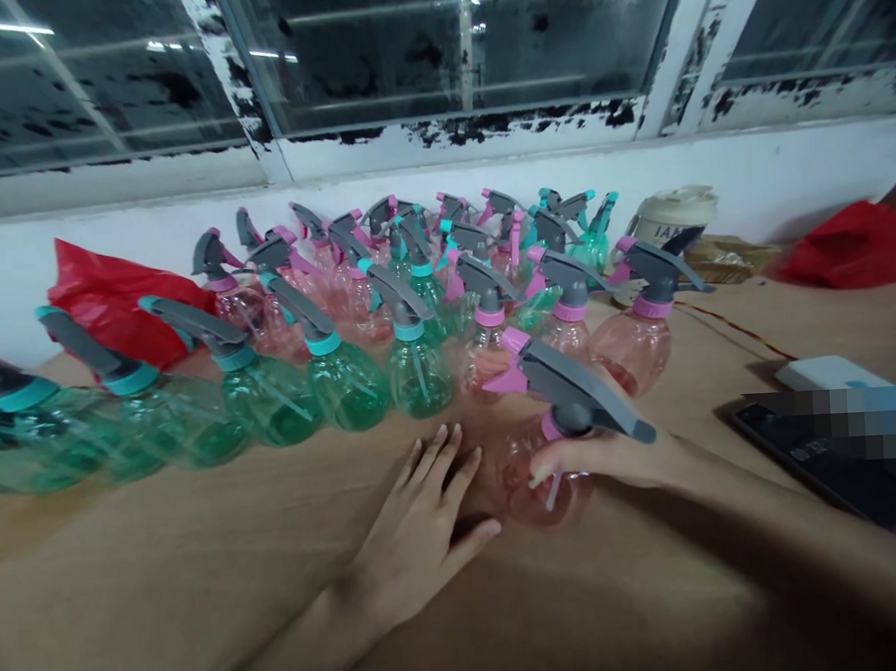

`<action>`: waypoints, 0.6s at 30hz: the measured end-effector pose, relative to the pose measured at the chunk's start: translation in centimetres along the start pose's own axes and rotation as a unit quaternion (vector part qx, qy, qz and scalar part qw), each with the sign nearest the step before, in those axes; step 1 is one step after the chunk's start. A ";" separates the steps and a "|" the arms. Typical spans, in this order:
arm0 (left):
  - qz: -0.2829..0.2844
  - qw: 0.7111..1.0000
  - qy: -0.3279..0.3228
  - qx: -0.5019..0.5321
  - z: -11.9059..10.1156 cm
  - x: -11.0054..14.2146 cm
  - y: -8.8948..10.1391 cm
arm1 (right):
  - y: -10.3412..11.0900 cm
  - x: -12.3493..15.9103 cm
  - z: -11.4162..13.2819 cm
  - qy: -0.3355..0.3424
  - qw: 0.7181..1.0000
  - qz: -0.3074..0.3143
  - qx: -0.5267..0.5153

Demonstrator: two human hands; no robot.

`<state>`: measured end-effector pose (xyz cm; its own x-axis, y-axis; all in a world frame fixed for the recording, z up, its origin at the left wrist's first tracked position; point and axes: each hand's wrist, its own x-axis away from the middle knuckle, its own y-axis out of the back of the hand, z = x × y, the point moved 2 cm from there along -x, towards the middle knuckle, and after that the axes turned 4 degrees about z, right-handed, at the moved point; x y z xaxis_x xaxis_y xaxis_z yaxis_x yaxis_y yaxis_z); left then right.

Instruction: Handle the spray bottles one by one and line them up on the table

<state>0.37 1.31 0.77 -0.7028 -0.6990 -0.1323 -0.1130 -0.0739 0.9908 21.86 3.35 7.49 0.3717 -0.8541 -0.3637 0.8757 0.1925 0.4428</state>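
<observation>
Pink spray bottle (pixel 524 472): your right grip (pixel 612 459) is wrapped round it; hold it steady, left grip (pixel 417 532) spread, empty.

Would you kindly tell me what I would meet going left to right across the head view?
Leftmost red bag, left hand, pink spray bottle held in the right hand, white tub, dark phone.

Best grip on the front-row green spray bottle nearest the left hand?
Probably the turquoise collar of that green spray bottle, from the near side. The bottle stands upright and its collar is narrower than the rounded body. A green neighbour and a pink neighbour flank it; the left hand lies palm-down just in front.
</observation>
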 end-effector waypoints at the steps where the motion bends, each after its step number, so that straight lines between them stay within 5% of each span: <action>1: 0.000 1.000 0.001 -0.001 0.0 0.0 0.0 | 0.2 0.0 0.0 -0.001 1.000 0.009 0.007; 7: 0.006 1.000 0.004 -0.010 0.0 -0.1 0.0 | 1.4 0.4 0.6 0.051 0.998 0.021 0.011; 18: 0.004 1.000 0.006 -0.017 0.2 -0.1 -0.2 | 1.6 2.8 2.3 -0.059 0.988 -0.060 0.128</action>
<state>0.34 1.49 0.58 -0.6945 -0.7085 -0.1250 -0.0841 -0.0926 0.9922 23.65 0.14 9.05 0.2184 -0.9170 -0.3338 0.7988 -0.0285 0.6009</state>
